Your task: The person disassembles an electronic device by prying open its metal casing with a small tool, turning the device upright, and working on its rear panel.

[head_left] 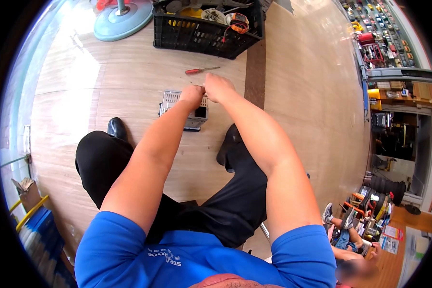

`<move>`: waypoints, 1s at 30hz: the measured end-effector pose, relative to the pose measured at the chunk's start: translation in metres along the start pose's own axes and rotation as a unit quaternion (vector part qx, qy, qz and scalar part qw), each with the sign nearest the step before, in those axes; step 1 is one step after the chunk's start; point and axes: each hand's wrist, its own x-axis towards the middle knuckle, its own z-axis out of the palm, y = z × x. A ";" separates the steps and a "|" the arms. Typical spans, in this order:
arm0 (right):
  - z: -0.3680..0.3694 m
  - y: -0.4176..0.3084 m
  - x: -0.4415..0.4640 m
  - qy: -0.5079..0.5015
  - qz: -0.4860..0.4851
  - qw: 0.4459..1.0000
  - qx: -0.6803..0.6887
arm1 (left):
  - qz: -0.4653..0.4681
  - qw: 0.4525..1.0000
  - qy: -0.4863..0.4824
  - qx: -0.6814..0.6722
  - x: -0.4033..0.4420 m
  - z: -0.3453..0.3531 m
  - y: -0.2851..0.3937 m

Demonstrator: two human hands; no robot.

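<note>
On the floor between my feet sits a slotted metal box (170, 100), its open dark side partly covered by my forearm. My left hand (192, 95) is closed above the box's far edge, the fingers in a pinch. Right against it, my right hand (218, 88) is also closed, fingertips meeting those of the left. Whatever is between the fingers is too small and hidden to make out. Just beyond my hands lies a screwdriver (195, 71) with a red handle, its shaft pointing right.
A black plastic crate (197, 39) of tools, with an orange meter (238, 22) on top, stands ahead. Left of it is a round pale-blue stand base (122, 23). Shelves of goods line the right side. Another person (353, 240) sits at the lower right.
</note>
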 end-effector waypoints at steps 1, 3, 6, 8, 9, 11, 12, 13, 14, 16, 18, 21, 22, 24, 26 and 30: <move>-0.006 -0.001 -0.001 -0.023 0.015 1.000 -0.010 | 0.012 1.000 -0.002 0.003 0.001 0.001 -0.002; -0.002 0.001 0.003 -0.011 -0.021 1.000 -0.013 | 0.009 1.000 -0.006 0.002 0.003 0.000 -0.003; 0.014 0.007 0.012 0.017 -0.091 0.996 -0.013 | -0.006 1.000 0.000 -0.025 -0.001 0.003 -0.005; 0.020 0.010 0.015 0.044 -0.113 0.993 0.012 | -0.014 1.000 -0.001 -0.015 0.011 0.025 -0.014; 0.023 0.010 0.018 0.026 -0.097 0.995 0.002 | -0.031 0.999 -0.011 -0.038 0.017 0.033 -0.018; 0.015 0.005 0.009 -0.002 -0.077 0.997 0.008 | -0.015 0.999 0.004 -0.030 0.018 0.040 -0.023; 0.023 0.006 0.016 -0.009 -0.077 0.997 0.013 | -0.003 0.999 0.010 -0.037 0.023 0.047 -0.029; 0.025 0.006 0.016 0.008 -0.068 0.997 0.019 | 0.003 0.999 0.003 -0.039 0.025 0.044 -0.027; 0.023 0.004 0.013 0.024 -0.062 0.997 0.025 | 0.005 0.999 -0.004 -0.039 0.023 0.037 -0.024; 0.012 0.001 0.006 0.020 -0.011 0.999 0.026 | 0.009 0.998 0.002 -0.061 0.017 0.025 -0.017; 0.002 0.000 0.000 0.014 0.031 0.999 0.032 | 0.005 0.997 0.007 -0.080 0.015 0.021 -0.012; -0.002 0.004 -0.002 0.003 0.034 0.999 0.041 | 0.012 0.998 0.009 -0.061 0.015 0.017 -0.011; 0.001 0.006 0.002 -0.001 0.004 1.000 0.031 | 0.005 0.997 0.012 -0.072 0.013 0.015 -0.010; 0.001 0.008 0.002 -0.003 -0.025 0.999 0.022 | 0.000 0.997 0.015 -0.081 0.011 0.014 -0.007; -0.005 0.005 -0.001 -0.018 -0.051 0.998 0.012 | -0.014 0.997 0.016 -0.069 0.012 0.014 -0.007; -0.003 0.003 -0.003 -0.002 -0.052 0.998 0.037 | 0.003 0.998 0.022 -0.052 0.017 0.021 -0.014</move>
